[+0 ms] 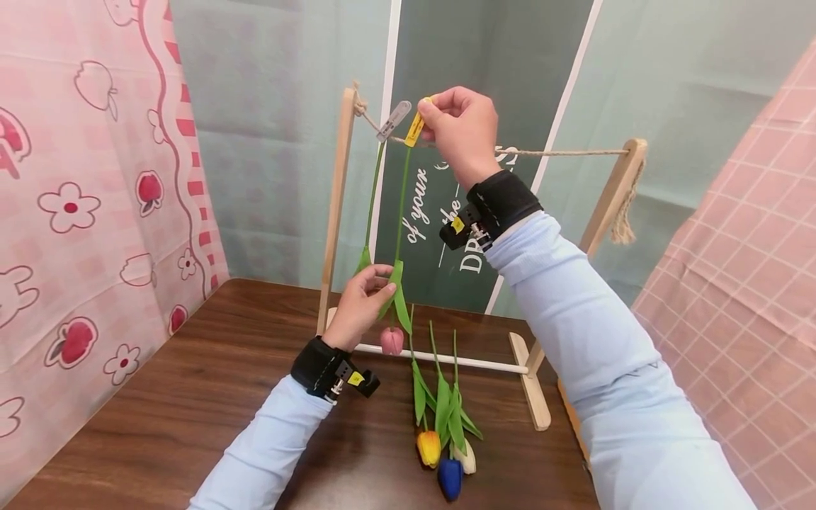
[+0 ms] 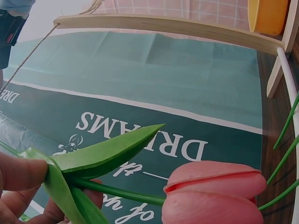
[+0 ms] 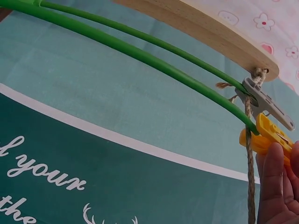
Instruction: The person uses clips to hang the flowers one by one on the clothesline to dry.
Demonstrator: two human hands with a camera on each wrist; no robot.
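Note:
A pink artificial tulip [image 1: 392, 341] hangs head down, its stem top at the rope [image 1: 561, 152]. My left hand [image 1: 361, 306] pinches it by the green leaves [image 2: 107, 151] just above the bloom. Up at the rope, my right hand [image 1: 464, 131] pinches a yellow clothespin [image 1: 415, 130] between thumb and fingers. In the right wrist view the yellow clothespin's jaws meet the stem end and the rope. Beside it a grey clothespin [image 3: 268, 102] clips a second green stem [image 1: 375, 195] to the rope. That stem's bloom is hidden behind my left hand.
A wooden frame [image 1: 338, 205] with a white lower bar [image 1: 446, 359] carries the rope. In front, a yellow tulip [image 1: 429, 448], a blue tulip [image 1: 450, 479] and a white tulip [image 1: 467, 457] lie on the brown table [image 1: 255, 411]. An orange container [image 2: 268, 16] stands beyond the right post.

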